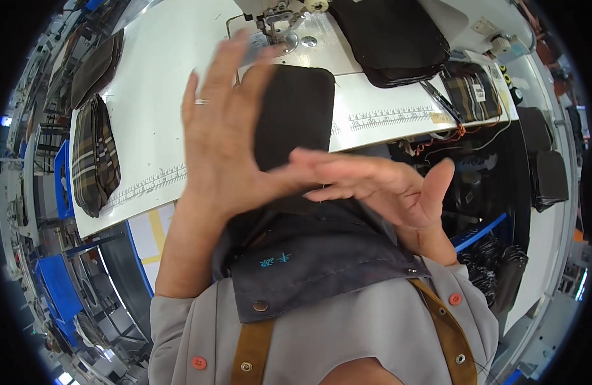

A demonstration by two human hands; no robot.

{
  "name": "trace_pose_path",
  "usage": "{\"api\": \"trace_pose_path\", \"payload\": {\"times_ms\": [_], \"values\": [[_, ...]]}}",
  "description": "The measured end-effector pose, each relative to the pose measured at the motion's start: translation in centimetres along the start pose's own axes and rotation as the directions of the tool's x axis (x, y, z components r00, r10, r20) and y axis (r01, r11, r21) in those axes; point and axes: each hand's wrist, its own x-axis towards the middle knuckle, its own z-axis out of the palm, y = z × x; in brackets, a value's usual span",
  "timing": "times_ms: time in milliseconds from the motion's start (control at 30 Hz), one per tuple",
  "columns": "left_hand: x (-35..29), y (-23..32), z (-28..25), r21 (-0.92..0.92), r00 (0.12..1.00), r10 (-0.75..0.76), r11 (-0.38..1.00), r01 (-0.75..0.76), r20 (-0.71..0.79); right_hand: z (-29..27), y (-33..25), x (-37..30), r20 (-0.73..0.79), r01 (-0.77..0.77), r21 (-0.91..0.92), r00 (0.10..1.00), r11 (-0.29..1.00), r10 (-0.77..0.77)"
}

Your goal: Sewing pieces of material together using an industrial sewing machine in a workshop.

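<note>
My left hand [222,135] is raised over the table, slightly blurred, with its fingers spread and nothing visible in them. It covers the left edge of a dark, rounded fabric panel [296,106], which lies flat before the sewing machine [280,25]. Nearer to me, my right hand [389,186] hovers with fingers stretched to the left and thumb apart, also holding nothing I can see. Its fingertips overlap the left thumb in view; whether they touch I cannot tell. The panel's near end passes behind the hands.
A stack of dark panels [399,45] lies right of the machine. Black tweezers [442,102] rest beside plaid pieces [469,93]. On the left sit folded plaid pieces [94,157] and a dark stack [98,69]. A ruler strip [392,119] runs along the table's front edge.
</note>
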Motion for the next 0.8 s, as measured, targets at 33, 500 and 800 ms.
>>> {"api": "trace_pose_path", "payload": {"times_ms": [33, 500, 800], "values": [[-1.4, -2.0, 0.0, 0.027, 0.999, -0.027, 0.999, 0.026, 0.044, -0.3, -0.6, 0.1, -0.091, 0.028, -0.179, 0.995, 0.984, -0.045], [-8.4, 0.8, 2.2, 0.070, 0.939, -0.165, 0.986, 0.151, 0.302, -5.5, 0.6, 7.0, -0.311, -0.267, -0.949, 0.886, 0.171, -0.344], [-9.4, -6.6, -5.1, 0.347, 0.977, -0.214, 0.916, 0.203, -0.007, -7.8, 1.6, 6.6, -0.588, -0.144, -0.572, 0.759, 0.808, -0.280]]}}
